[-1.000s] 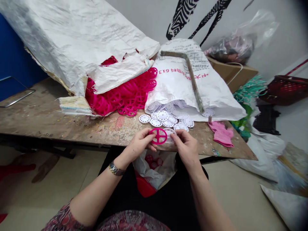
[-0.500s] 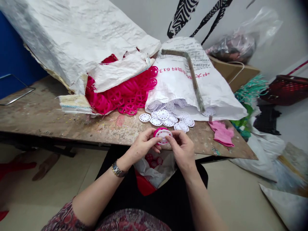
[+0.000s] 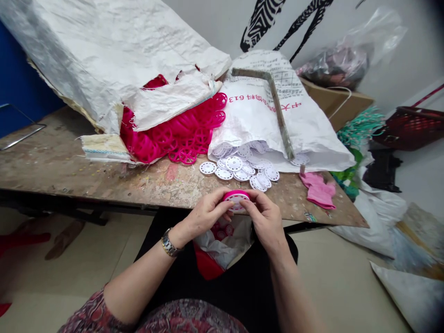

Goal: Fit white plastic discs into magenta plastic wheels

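Note:
Between both hands is a white disc seated in a pink plastic ring (image 3: 237,200), held just in front of the table edge. My left hand (image 3: 207,209) grips its left side, thumb on the white face. On the right side, my right hand (image 3: 262,215) pinches it the same way, with the fingers behind hidden. Beyond the hands, loose white discs (image 3: 233,163) with slots round the rim spill from a white sack (image 3: 249,104). To their left, pink spoked plastic rings (image 3: 187,143) pour out of another torn white sack (image 3: 114,51).
A bent metal bar (image 3: 278,111) lies on the right sack. A pink cloth (image 3: 318,189) rests near the right end of the wooden table (image 3: 69,173). Below my hands, a lined red container (image 3: 208,263) holds several pink pieces. A cardboard box (image 3: 352,104) stands behind.
The pink ring and white disc have tilted, so more of the pink rim shows along the far edge. Both hands keep hold of it; the view has shifted slightly.

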Demonstrator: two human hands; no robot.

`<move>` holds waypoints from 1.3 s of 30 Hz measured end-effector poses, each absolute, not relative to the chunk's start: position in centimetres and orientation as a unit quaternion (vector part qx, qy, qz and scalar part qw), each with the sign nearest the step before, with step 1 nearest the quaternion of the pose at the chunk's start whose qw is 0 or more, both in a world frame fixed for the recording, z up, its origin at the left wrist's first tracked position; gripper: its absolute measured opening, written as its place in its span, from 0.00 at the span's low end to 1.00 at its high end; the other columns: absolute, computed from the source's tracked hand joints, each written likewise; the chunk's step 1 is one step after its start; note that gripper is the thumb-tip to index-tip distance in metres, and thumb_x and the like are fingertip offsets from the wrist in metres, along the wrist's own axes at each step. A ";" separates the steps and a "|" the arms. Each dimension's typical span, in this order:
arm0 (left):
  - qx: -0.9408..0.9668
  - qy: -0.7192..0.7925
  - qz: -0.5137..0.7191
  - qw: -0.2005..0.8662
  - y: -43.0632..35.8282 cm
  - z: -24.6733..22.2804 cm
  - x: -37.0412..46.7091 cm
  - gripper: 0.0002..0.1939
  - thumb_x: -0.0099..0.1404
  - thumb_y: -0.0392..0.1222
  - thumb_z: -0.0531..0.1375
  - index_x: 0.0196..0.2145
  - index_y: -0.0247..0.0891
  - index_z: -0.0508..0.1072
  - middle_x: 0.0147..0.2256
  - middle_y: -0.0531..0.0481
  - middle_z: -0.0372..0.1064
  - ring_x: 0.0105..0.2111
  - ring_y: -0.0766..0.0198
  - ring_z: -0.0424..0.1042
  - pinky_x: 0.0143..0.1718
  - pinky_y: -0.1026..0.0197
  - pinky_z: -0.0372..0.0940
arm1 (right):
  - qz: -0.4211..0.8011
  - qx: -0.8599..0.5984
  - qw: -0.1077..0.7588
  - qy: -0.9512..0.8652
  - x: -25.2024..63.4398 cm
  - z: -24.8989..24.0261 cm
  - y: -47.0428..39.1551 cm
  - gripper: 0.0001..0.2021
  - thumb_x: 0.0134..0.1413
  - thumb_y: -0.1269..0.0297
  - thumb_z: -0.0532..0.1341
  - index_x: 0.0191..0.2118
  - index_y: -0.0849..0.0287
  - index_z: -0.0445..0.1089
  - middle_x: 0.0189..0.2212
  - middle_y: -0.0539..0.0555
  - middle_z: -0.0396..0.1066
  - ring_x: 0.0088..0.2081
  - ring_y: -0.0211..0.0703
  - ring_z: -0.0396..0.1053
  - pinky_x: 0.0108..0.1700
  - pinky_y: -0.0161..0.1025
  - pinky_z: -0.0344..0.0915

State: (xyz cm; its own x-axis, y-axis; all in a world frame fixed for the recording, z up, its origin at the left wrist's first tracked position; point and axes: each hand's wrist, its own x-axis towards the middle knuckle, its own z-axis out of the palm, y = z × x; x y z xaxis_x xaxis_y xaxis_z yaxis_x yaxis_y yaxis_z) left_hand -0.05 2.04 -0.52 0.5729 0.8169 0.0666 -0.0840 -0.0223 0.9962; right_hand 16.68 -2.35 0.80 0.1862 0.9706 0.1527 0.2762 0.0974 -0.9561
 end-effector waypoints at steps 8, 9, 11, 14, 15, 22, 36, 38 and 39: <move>0.668 0.322 0.367 0.562 1.4 -0.5 0.2 0.14 0.70 0.50 0.53 0.40 0.38 0.72 0.25 0.52 0.68 0.21 0.67 0.70 0.23 0.66 0.63 | 0.281 -0.589 0.513 -0.557 15.4 1.0 -3.1 0.06 0.58 0.60 0.62 0.34 0.55 0.73 0.29 0.49 0.73 0.32 0.41 0.70 0.37 0.37 0.65; 0.664 0.328 0.369 0.561 1.4 -0.6 0.2 0.14 0.70 0.51 0.53 0.40 0.38 0.71 0.25 0.53 0.68 0.21 0.67 0.69 0.22 0.67 0.63 | 0.278 -0.594 0.512 -0.555 15.4 1.0 -3.1 0.05 0.58 0.61 0.62 0.34 0.56 0.73 0.28 0.48 0.73 0.31 0.41 0.69 0.36 0.36 0.65; 0.656 0.337 0.368 0.566 1.4 -0.7 0.3 0.16 0.70 0.52 0.53 0.39 0.37 0.70 0.26 0.53 0.67 0.20 0.68 0.69 0.20 0.67 0.63 | 0.288 -0.600 0.511 -0.543 15.3 0.9 -3.0 0.05 0.57 0.61 0.62 0.33 0.56 0.72 0.27 0.48 0.72 0.31 0.40 0.69 0.35 0.35 0.64; 0.668 0.336 0.336 0.572 1.5 -0.4 0.2 0.16 0.70 0.52 0.52 0.42 0.38 0.69 0.29 0.53 0.68 0.21 0.69 0.70 0.21 0.67 0.65 | 0.341 -0.598 0.517 -0.509 15.6 0.7 -2.5 0.06 0.55 0.60 0.63 0.33 0.57 0.72 0.26 0.48 0.72 0.29 0.39 0.68 0.33 0.34 0.63; 0.680 0.332 0.320 0.570 1.6 -0.3 0.1 0.15 0.70 0.51 0.53 0.45 0.39 0.69 0.31 0.53 0.68 0.22 0.69 0.70 0.22 0.67 0.66 | 0.357 -0.595 0.520 -0.498 15.8 0.6 -2.3 0.07 0.54 0.59 0.63 0.33 0.57 0.72 0.26 0.48 0.72 0.29 0.39 0.68 0.33 0.34 0.63; 0.648 0.335 0.313 0.608 1.6 -0.4 -0.1 0.19 0.68 0.44 0.56 0.55 0.44 0.62 0.30 0.54 0.68 0.21 0.68 0.70 0.21 0.67 0.68 | 0.416 -0.543 0.513 -0.518 16.1 0.4 -2.2 0.09 0.55 0.61 0.63 0.42 0.56 0.71 0.34 0.50 0.74 0.35 0.42 0.71 0.39 0.37 0.66; 0.700 0.314 0.301 0.566 1.6 -0.4 -0.2 0.19 0.69 0.44 0.55 0.57 0.43 0.62 0.27 0.56 0.66 0.19 0.70 0.67 0.21 0.68 0.66 | 0.394 -0.547 0.520 -0.525 16.0 0.2 -2.3 0.07 0.57 0.59 0.61 0.38 0.56 0.70 0.31 0.48 0.72 0.33 0.40 0.69 0.37 0.36 0.65; 0.716 0.302 0.283 0.562 1.5 -0.4 -0.2 0.18 0.70 0.44 0.54 0.57 0.43 0.61 0.28 0.55 0.67 0.21 0.69 0.69 0.22 0.67 0.66 | 0.382 -0.559 0.517 -0.523 16.0 0.2 -2.4 0.07 0.57 0.59 0.62 0.37 0.56 0.70 0.30 0.48 0.71 0.32 0.40 0.68 0.36 0.35 0.64; 0.724 0.299 0.279 0.556 1.5 -0.4 -0.3 0.17 0.71 0.45 0.53 0.56 0.42 0.62 0.29 0.54 0.68 0.22 0.68 0.69 0.23 0.67 0.66 | 0.379 -0.564 0.515 -0.523 16.0 0.2 -2.5 0.07 0.57 0.59 0.62 0.36 0.57 0.70 0.29 0.48 0.71 0.32 0.40 0.67 0.36 0.35 0.63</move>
State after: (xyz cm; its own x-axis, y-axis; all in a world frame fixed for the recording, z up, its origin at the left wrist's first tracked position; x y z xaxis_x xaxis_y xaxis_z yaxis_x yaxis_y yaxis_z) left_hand -0.25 1.46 -0.36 0.6658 0.7427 0.0724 0.1222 -0.2042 0.9713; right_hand 15.96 -2.48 0.21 0.1671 0.9796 0.1114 0.1994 0.0770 -0.9769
